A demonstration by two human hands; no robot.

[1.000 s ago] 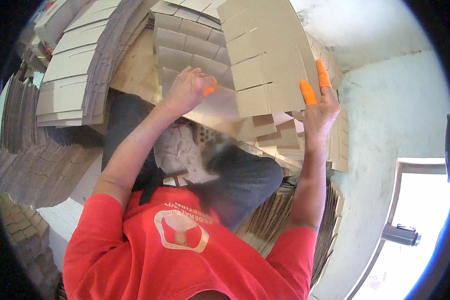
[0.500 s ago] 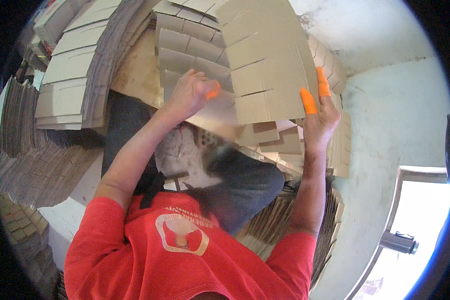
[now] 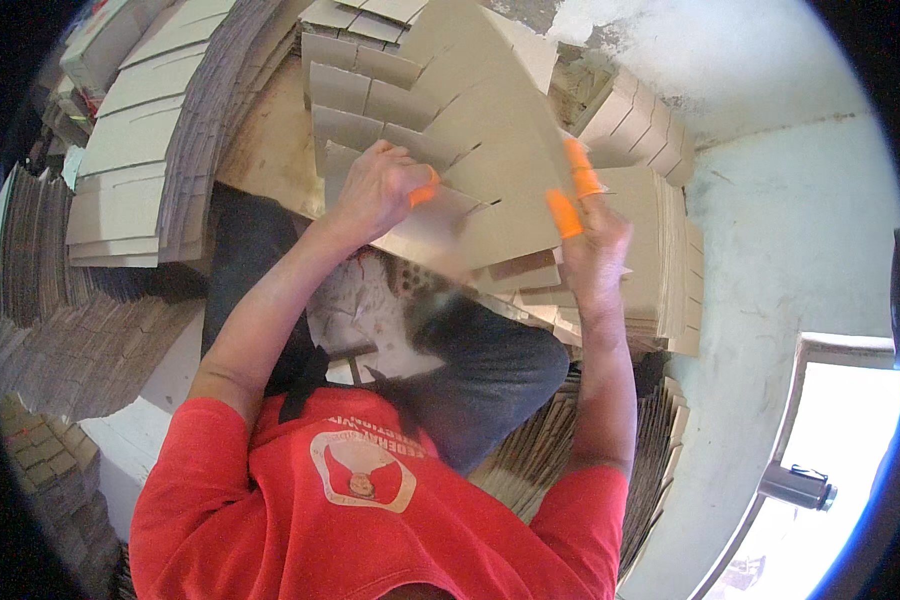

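Slotted tan cardbd sheet [image 3: 500, 120], tilted, nr strips [image 3: 348, 128]

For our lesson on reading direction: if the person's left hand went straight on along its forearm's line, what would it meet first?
The left hand would probably meet the slotted cardboard strip just beyond it, though depth is unclear; the large cardboard sheet seems to lie further along that line.

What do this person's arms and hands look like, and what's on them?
Short, plain red fabric sleeves leave both forearms bare. The right hand wears two bright orange, tube-shaped finger covers; the left hand shows one orange thumb cover.
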